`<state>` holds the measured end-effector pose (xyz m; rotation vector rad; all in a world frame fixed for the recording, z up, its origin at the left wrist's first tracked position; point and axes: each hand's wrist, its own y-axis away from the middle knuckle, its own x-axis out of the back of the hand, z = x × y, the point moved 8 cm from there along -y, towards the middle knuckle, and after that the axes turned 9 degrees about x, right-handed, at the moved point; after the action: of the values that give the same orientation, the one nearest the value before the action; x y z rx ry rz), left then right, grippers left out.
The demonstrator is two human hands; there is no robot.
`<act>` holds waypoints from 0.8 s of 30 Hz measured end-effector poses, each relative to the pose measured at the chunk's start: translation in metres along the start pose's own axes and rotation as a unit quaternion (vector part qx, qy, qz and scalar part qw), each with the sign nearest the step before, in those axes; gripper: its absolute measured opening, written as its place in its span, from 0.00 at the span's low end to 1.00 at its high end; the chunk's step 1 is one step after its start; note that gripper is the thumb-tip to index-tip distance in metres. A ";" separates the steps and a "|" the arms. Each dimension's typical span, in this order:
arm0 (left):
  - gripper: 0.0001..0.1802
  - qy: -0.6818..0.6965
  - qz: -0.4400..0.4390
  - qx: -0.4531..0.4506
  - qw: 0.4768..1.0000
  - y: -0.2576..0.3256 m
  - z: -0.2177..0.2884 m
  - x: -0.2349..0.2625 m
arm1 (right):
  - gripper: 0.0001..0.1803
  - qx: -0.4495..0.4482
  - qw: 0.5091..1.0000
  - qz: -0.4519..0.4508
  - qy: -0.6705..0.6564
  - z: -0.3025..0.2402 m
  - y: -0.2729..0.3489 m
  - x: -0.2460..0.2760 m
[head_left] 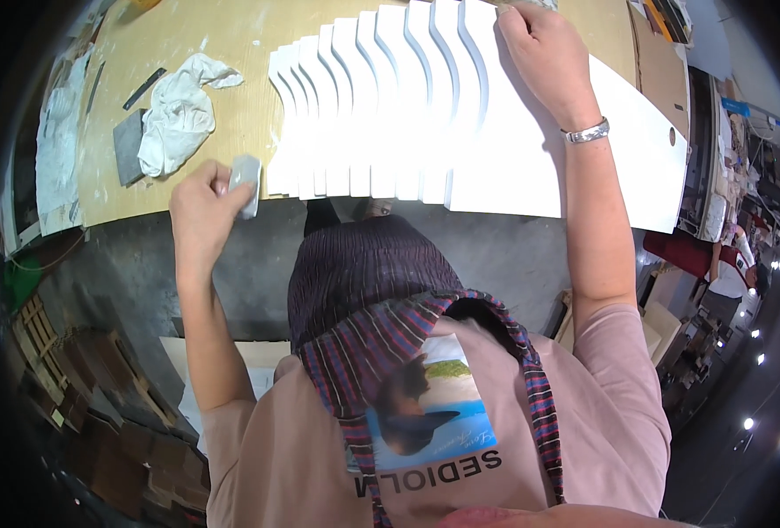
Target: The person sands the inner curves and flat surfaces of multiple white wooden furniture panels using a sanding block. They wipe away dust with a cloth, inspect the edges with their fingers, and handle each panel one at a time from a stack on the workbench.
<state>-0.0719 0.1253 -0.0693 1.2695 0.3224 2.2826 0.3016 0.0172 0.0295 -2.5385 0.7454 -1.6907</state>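
Note:
My left hand (pixel 203 204) is closed around a small grey flat block (pixel 247 187) that looks like a sanding block, held at the table's near edge. To its right, several white wavy-edged panels (pixel 342 132) lie overlapped in a fanned row. The rightmost white panel (pixel 531 167) is the widest exposed and reaches far to the right. My right hand (pixel 547 62), with a silver band at the wrist, is closed at that panel's far edge. Its fingertips are curled out of sight, so whatever they grip is hidden.
On the wooden table (pixel 231 114), a crumpled white cloth (pixel 181 114) lies by a grey rectangular block (pixel 128 148) and a thin black strip (pixel 143 88). Brown boards (pixel 117 458) stand low at the left. Another person (pixel 729 275) is in the far right background.

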 end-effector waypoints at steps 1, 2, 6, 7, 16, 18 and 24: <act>0.14 0.026 0.022 0.000 0.999 -0.001 0.006 0.005 | 0.17 0.002 1.000 0.012 -0.004 -0.002 -0.001 0.002; 0.14 0.070 0.037 -0.022 0.997 -0.006 0.008 0.001 | 0.17 0.007 1.000 0.009 -0.007 -0.007 -0.001 0.002; 0.14 0.003 -0.005 -0.072 0.997 -0.005 0.026 -0.024 | 0.17 0.010 1.000 0.011 -0.018 -0.019 0.001 0.007; 0.14 0.003 -0.007 -0.073 0.997 -0.002 0.022 -0.020 | 0.17 0.006 1.000 0.017 -0.018 -0.017 0.003 0.008; 0.14 0.048 0.024 -0.104 0.993 -0.008 0.016 -0.017 | 0.17 0.006 1.000 0.000 -0.004 -0.003 -0.001 0.001; 0.14 0.051 0.032 -0.110 0.992 -0.008 0.014 -0.014 | 0.17 -0.002 1.000 -0.010 0.007 -0.001 -0.003 0.000; 0.13 0.166 0.012 -0.068 0.984 -0.008 -0.001 -0.027 | 0.17 0.007 1.000 0.003 -0.012 -0.004 -0.001 0.000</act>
<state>-0.0587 0.1174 -0.0933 0.8285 0.2614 2.4898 0.2982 0.0197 0.0315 -2.5400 0.7366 -1.6544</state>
